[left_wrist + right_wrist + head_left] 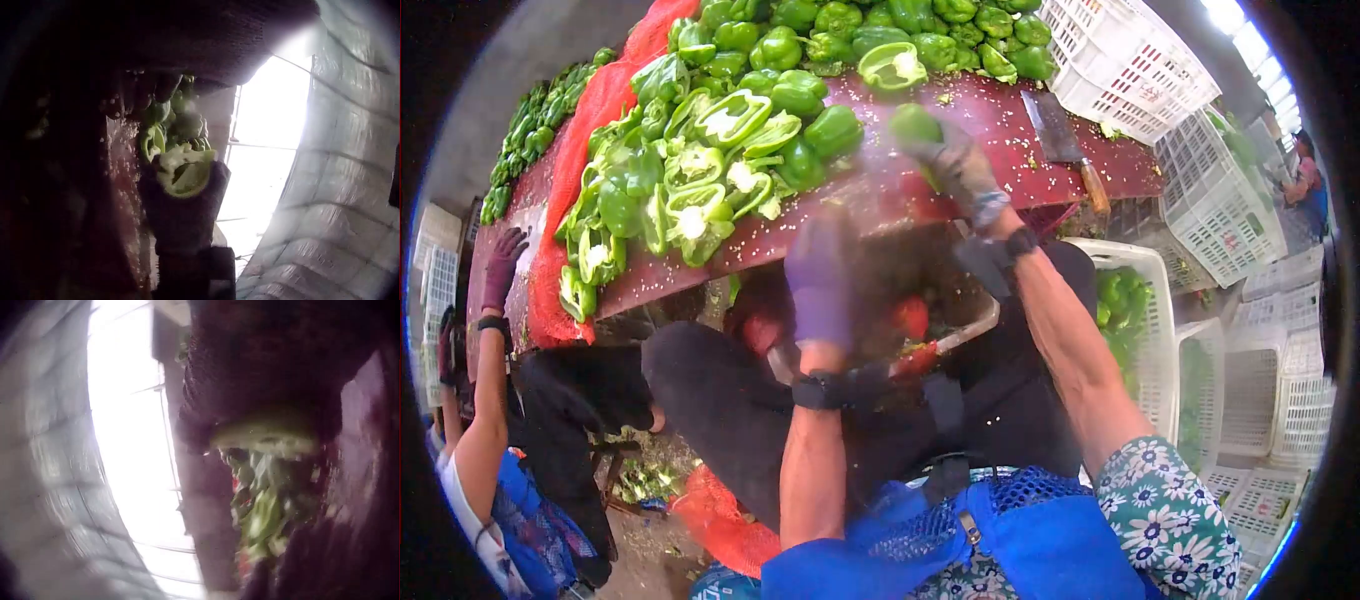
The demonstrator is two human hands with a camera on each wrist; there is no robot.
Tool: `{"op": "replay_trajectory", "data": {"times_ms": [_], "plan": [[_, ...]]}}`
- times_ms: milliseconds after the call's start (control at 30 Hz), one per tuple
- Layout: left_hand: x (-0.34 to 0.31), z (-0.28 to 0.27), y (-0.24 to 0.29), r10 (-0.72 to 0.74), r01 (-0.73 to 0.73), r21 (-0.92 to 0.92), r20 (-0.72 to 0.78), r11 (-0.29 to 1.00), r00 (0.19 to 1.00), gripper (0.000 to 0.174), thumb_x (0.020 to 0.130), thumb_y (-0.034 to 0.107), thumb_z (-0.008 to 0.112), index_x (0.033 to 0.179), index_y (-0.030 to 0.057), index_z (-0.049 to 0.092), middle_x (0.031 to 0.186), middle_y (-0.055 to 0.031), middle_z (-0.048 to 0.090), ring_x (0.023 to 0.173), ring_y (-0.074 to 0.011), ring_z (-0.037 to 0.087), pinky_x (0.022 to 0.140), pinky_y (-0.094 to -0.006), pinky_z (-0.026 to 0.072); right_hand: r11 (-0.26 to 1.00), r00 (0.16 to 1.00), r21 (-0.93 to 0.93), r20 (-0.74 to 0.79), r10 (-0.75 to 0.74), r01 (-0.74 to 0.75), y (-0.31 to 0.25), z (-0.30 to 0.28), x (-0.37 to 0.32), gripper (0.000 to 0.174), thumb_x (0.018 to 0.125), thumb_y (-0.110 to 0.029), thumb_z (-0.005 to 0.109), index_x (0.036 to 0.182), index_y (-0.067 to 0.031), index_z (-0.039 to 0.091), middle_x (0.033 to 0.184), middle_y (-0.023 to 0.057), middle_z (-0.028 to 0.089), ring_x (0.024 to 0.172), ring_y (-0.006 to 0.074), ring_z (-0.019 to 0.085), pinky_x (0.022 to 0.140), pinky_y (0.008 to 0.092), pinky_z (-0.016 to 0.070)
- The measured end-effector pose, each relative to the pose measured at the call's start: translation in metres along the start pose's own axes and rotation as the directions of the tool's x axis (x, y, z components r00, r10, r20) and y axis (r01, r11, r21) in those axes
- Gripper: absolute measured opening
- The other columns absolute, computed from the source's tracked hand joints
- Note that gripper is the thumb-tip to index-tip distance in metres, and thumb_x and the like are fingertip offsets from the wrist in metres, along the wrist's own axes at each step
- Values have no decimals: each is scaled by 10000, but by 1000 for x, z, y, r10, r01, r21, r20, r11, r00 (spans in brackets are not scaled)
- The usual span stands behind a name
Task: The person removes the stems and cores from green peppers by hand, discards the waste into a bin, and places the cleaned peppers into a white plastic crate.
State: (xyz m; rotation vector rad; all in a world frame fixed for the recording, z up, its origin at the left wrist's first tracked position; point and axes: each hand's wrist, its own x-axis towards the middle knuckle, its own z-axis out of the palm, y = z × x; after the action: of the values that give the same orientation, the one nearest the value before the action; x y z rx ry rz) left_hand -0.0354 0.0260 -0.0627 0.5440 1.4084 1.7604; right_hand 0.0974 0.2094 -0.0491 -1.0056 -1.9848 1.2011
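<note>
Above a seed-flecked red bench (992, 106), a person's gloved right hand (960, 165) is gripping a cut green bell pepper (914, 124), its pale inner side showing in both wrist views, while the left hand (823, 285), in a purple glove, is hovering near the bench's front edge (blur is hiding whether it is holding anything). Halved peppers (730, 122) are lying heaped to the left, and whole green bell peppers (910, 15) are crowding the far side. Handling the piece well is probably calling for a firm but gentle hold, since a hard squeeze could be cracking its wall; turning the cut face toward the left hand and working low over the bench should be helping loose seeds land there. A wood-handled cleaver (1055, 128) is lying toward the right end, so reaching fingers should be avoiding its blade. A white plastic crate (1135, 60) is bearing a small reddish mark, too faint for reading; no brand or label is showing legibly.
</note>
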Motion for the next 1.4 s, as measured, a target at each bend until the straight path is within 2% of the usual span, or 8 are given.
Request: {"op": "replay_trajectory", "data": {"times_ms": [33,200,333,400,867,1200,1300,1400], "plan": [[0,1,-15,486,-491,414,126,766,865,380,937,370,537,1155,62,578,1004,-61,617,868,-167,603,713,-296,508,978,994,188,48,-99,88,-7,2,-18,587,734,-306,744,1243,-96,541,1095,174,638,978,328,630,864,388,506],[-13,15,3,555,-633,266,314,727,770,475,836,59,639,1273,45,453,1163,-63,561,1038,-184,562,858,-305,499,931,973,315,74,-218,185,-6,41,-61,537,766,-189,707,1255,-47,539,1186,180,604,1080,329,593,950,381,475],[-40,17,15,364,-411,165,253,897,896,520,796,-23,636,1275,33,441,1185,-60,561,1047,-177,565,887,-311,492,910,903,-41,151,-403,413,-88,30,-107,441,815,-159,638,1233,-37,563,1224,175,592,1114,330,581,936,367,470],[-39,12,15,369,-428,174,289,887,883,445,849,39,612,1265,34,453,1192,-60,562,1044,-179,573,890,-316,495,993,998,-98,31,63,-59,-100,30,-107,326,837,-174,627,1136,-45,635,1147,159,639,1032,282,634,869,351,492],[-47,19,15,425,-456,145,199,878,883,420,1014,329,335,1260,27,493,1237,-106,566,1132,-217,557,1000,-377,438,639,751,-419,192,-632,645,-80,13,-126,514,658,-191,799,1127,-73,625,1339,138,506,1293,335,395,1058,419,343],[-42,24,35,91,151,-682,306,716,948,498,995,409,363,1274,17,494,1239,-117,565,1110,-233,565,978,-363,453,648,675,-191,194,-712,738,-84,17,-138,425,713,-246,751,1065,-43,629,1355,102,471,1328,315,338,1070,404,333],[-40,24,32,230,-101,-507,198,856,953,498,995,404,367,1290,17,472,1251,-136,554,1124,-249,555,992,-377,443,870,934,448,177,-310,204,-90,18,-142,397,726,-241,734,1066,-63,635,1278,116,536,1254,306,444,986,401,425],[-42,19,28,507,-532,143,178,835,843,488,1000,380,353,1306,10,442,1255,-152,544,1153,-256,532,1018,-397,418,709,759,-414,-64,-648,571,-79,24,-132,291,843,-165,682,1077,5,643,1070,95,672,918,159,633,783,313,506]]}}
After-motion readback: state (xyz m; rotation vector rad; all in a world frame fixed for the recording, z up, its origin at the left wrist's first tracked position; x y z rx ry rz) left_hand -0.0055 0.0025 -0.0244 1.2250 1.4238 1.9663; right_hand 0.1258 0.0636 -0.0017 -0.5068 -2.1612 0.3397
